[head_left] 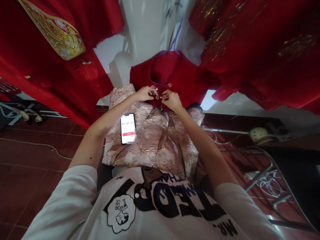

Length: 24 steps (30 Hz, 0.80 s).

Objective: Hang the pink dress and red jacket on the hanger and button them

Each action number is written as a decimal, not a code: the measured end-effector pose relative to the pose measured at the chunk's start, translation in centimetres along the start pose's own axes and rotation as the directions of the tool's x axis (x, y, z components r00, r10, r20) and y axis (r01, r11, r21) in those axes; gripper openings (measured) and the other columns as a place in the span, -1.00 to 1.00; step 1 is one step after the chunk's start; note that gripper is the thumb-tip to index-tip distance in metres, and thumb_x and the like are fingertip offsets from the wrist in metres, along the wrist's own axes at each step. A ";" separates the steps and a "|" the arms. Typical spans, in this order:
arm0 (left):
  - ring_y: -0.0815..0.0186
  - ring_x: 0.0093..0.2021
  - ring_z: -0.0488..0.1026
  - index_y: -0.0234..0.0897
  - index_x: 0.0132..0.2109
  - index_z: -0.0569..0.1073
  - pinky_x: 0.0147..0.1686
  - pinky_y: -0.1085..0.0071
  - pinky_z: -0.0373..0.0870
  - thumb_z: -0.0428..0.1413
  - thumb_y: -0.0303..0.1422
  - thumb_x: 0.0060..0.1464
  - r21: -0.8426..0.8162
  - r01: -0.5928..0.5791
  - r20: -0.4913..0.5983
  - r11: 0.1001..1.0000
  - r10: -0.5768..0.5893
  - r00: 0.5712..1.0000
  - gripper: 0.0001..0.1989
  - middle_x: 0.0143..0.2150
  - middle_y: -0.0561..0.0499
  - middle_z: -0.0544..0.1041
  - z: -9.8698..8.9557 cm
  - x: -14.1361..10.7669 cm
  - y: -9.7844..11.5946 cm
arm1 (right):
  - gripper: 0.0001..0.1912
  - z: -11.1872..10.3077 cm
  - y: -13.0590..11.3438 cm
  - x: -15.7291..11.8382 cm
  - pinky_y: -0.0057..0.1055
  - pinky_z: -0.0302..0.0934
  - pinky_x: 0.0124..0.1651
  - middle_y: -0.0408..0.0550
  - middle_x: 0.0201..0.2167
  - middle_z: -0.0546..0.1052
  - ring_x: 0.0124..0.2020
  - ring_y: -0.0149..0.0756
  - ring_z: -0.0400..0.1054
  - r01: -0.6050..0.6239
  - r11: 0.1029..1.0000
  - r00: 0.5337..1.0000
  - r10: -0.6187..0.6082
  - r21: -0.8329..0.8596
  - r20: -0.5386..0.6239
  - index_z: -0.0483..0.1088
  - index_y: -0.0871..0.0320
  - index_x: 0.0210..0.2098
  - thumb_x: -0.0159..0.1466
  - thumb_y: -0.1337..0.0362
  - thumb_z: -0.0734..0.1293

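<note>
A red jacket (192,80) hangs in front of me on a purple hanger (176,36), with its neckline facing me. Ornate gold clasps with small beads run down its front; one upper clasp piece (169,85) lies uncovered on the right side. My left hand (145,93) pinches at the left front edge, its fingertips on a lower clasp (157,97). From the other side, my right hand (172,100) has thumb and finger closed on the right half of that same clasp. Whether the two halves are joined is too small to tell.
Folded pink floral brocade (147,150) covers my lap, with a phone (127,128) showing a timer lying on it. Red garments with gold decoration (70,36) hang on both sides. A metal-framed chair (271,166) and white cables (268,183) are at right.
</note>
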<state>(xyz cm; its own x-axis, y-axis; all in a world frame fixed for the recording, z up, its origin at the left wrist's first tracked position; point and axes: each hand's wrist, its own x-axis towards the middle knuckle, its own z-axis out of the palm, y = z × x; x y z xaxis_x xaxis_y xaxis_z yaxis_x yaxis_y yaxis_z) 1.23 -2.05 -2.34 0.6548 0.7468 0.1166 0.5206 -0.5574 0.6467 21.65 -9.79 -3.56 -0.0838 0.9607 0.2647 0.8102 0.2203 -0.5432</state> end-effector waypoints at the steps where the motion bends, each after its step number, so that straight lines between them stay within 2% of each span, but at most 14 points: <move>1: 0.18 -0.06 0.61 -0.32 -0.15 0.66 0.10 0.29 0.49 0.27 -0.56 0.00 0.057 -0.046 -0.003 0.997 0.046 0.999 -0.77 -0.14 -0.01 0.69 0.2 -0.2 0.2 | -0.65 0.1 0.1 0.0 -0.19 0.39 0.07 0.09 -0.11 0.65 -0.09 -0.05 0.55 0.008 1.000 1.000 -0.008 0.025 -0.004 0.50 0.22 -0.03 0.17 0.46 0.39; 4: 0.15 0.02 0.59 -0.28 -0.05 0.65 0.12 0.28 0.43 0.30 -0.40 0.15 0.255 -0.145 -0.065 0.956 0.167 0.984 -0.79 -0.05 -0.05 0.68 0.9 -0.7 1.0 | -0.68 0.6 0.3 0.0 -0.22 0.39 0.03 0.09 -0.14 0.64 -0.14 -0.11 0.54 0.021 0.994 1.000 -0.019 0.104 -0.016 0.47 0.22 -0.07 0.16 0.45 0.40; 6: 0.14 0.02 0.59 -0.26 0.01 0.63 0.08 0.30 0.43 0.28 -0.35 0.23 0.322 -0.154 -0.107 0.934 0.198 0.974 -0.78 0.00 -0.05 0.67 1.4 -0.7 1.4 | -0.67 0.8 0.5 0.0 -0.23 0.39 0.00 0.06 -0.18 0.63 -0.19 -0.14 0.53 0.006 0.990 1.000 -0.002 0.140 -0.027 0.43 0.21 -0.08 0.16 0.44 0.42; 8: 0.13 -0.02 0.61 -0.27 0.00 0.64 0.02 0.31 0.43 0.29 -0.32 0.24 0.378 -0.159 -0.085 0.912 0.205 0.975 -0.78 -0.03 -0.07 0.68 1.6 -0.7 1.8 | -0.66 1.0 0.7 0.0 -0.23 0.39 -0.03 0.03 -0.23 0.61 -0.21 -0.15 0.52 -0.011 0.987 0.999 0.018 0.159 -0.040 0.39 0.18 -0.08 0.16 0.40 0.45; 11: 0.12 -0.09 0.62 -0.28 -0.10 0.67 -0.04 0.32 0.42 0.31 -0.31 0.23 0.452 -0.198 0.012 0.870 0.216 0.976 -0.84 -0.15 -0.08 0.69 1.7 -0.4 2.1 | -0.62 1.1 0.9 0.0 -0.23 0.39 -0.06 -0.03 -0.29 0.58 -0.23 -0.16 0.50 -0.015 0.987 0.998 0.023 0.158 -0.053 0.34 0.13 -0.11 0.13 0.35 0.51; 16: 0.19 -0.14 0.62 -0.25 -0.13 0.68 -0.11 0.37 0.40 0.28 -0.34 0.23 0.444 -0.195 0.058 0.874 0.190 0.980 -0.88 -0.20 -0.01 0.69 0.9 -0.2 2.5 | -0.50 1.0 1.1 0.1 -0.23 0.40 -0.10 -0.10 -0.36 0.52 -0.29 -0.17 0.47 0.007 0.989 1.000 -0.006 0.149 -0.007 0.31 0.10 -0.13 0.04 0.37 0.58; 20: 0.16 -0.11 0.61 -0.27 -0.13 0.66 -0.07 0.36 0.40 0.26 -0.36 0.19 0.478 -0.195 0.081 0.856 0.178 0.981 -0.87 -0.18 -0.02 0.68 0.9 -0.4 2.7 | -0.55 1.0 0.9 0.0 -0.22 0.41 -0.05 -0.10 -0.35 0.54 -0.26 -0.17 0.50 0.000 0.982 1.000 -0.001 0.190 0.006 0.30 0.10 -0.11 0.07 0.44 0.49; 24: 0.20 -0.18 0.59 -0.31 -0.08 0.59 -0.19 0.39 0.37 0.19 -0.39 0.22 0.416 -0.205 0.056 0.886 0.200 0.978 -0.85 -0.18 -0.06 0.66 1.6 -0.4 2.6 | -0.57 0.7 0.7 -0.3 -0.23 0.44 -0.05 -0.11 -0.32 0.55 -0.28 -0.23 0.50 -0.032 0.966 0.999 0.027 0.256 0.022 0.29 0.09 -0.12 0.07 0.52 0.40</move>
<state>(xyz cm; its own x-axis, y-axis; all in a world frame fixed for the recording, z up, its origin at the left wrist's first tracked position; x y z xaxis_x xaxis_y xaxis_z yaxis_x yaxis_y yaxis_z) 3.22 -4.37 -1.92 0.7753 0.5986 0.2015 0.5547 -0.7979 0.2360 21.82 -9.77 -4.59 -0.0745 0.9697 0.2326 0.6366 0.2258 -0.7374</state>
